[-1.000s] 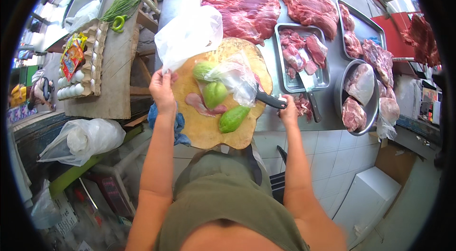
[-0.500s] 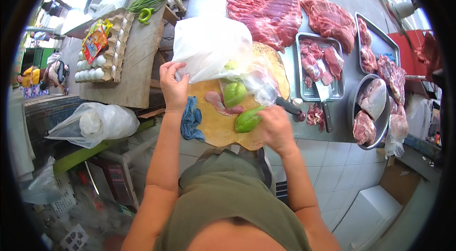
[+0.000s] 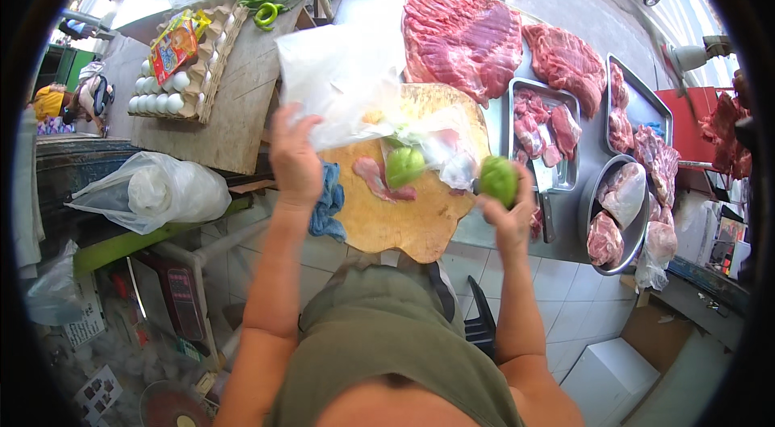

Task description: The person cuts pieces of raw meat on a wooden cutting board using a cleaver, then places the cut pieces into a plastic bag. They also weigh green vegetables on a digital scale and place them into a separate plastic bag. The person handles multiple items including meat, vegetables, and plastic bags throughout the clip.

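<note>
A: State the position of the green fruit (image 3: 499,180).

B: It is lifted off the work surface, just past the right edge of the round wooden cutting board (image 3: 404,217), in front of a steel tray of meat pieces (image 3: 546,135). The right hand (image 3: 507,207) grasps it from below, fingers wrapped around its lower half.

A: And the left hand (image 3: 295,159)?

B: Raised above the left edge of the board, clenched on the lower edge of a clear plastic bag (image 3: 339,80). The bag stands up and spreads open above the hand.

A: What lies on the board?

B: A second green fruit (image 3: 404,165) near the centre, touching a crumpled clear plastic wrap (image 3: 448,148). A pink strip of meat (image 3: 379,179) lies just beside that fruit on its left. A blue cloth (image 3: 327,203) hangs at the board's left rim.

A: Surrounding items?

B: Two large slabs of raw meat (image 3: 464,38) lie on the counter behind the board. A round metal bowl of meat (image 3: 626,213) stands to the far right. To the left, a tray of white eggs (image 3: 165,86) sits on a wooden table (image 3: 234,116), and a filled white plastic bag (image 3: 153,193) rests below it.
</note>
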A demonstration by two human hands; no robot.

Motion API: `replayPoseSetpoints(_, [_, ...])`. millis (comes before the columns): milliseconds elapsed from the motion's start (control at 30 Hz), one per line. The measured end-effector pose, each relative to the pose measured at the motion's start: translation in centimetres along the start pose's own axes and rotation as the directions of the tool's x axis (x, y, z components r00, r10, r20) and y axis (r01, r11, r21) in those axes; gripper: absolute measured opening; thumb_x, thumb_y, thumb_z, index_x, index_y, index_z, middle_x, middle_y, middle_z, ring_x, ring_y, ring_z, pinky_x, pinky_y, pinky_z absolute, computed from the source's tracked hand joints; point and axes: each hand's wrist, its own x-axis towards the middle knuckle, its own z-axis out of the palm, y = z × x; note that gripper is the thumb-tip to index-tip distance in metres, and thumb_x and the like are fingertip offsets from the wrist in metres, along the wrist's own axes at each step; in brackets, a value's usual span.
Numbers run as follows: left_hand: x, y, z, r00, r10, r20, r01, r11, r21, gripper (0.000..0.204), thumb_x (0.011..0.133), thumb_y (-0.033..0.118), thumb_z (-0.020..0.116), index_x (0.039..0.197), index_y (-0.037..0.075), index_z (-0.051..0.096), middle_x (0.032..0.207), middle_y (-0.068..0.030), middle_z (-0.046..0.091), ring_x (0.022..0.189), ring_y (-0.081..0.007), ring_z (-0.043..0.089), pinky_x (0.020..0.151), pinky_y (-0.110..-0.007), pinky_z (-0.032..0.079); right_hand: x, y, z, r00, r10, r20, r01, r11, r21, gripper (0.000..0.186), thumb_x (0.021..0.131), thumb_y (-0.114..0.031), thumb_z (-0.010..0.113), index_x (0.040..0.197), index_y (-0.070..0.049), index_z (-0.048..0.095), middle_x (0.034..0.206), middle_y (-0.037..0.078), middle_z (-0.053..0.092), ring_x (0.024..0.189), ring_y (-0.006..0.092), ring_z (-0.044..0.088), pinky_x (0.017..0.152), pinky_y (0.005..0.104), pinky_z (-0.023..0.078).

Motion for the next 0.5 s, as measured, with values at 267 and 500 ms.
replayPoseSetpoints(267, [-0.8, 8.3, 9.4, 0.838, 0.125, 0.531, 0.016, 0.967, -0.253, 0.043, 0.088, 0.008, 0.06, 0.13, 0.004, 0.059, 0.111, -0.0175, 0.06, 0.108, -0.0377, 0.053, 0.095, -0.043, 0.046, 7.3, 3.8, 3.6, 0.976, 0.076, 0.205, 0.106, 0.658, -0.746, 0.054, 0.07, -0.02, 0.081, 0.117, 0.0, 0.064, 0.113, 0.021, 0.065, 0.102, 0.0354, 0.064, 0.087, 0.0392, 0.051])
replayPoseSetpoints(500, [-0.8, 6.8, 10.2, 0.934, 0.145, 0.327, 0.027, 0.884, -0.467, 0.027, 0.082, -0.001, 0.06, 0.109, 0.002, 0.067, 0.094, -0.0145, 0.062, 0.093, -0.0307, 0.059, 0.084, -0.038, 0.049, 6.9, 6.4, 7.6, 0.951, 0.083, 0.298, 0.038, 0.925, -0.378, 0.035, 0.078, -0.01, 0.071, 0.111, 0.0, 0.064, 0.099, 0.01, 0.068, 0.09, 0.0196, 0.063, 0.08, 0.0335, 0.05])
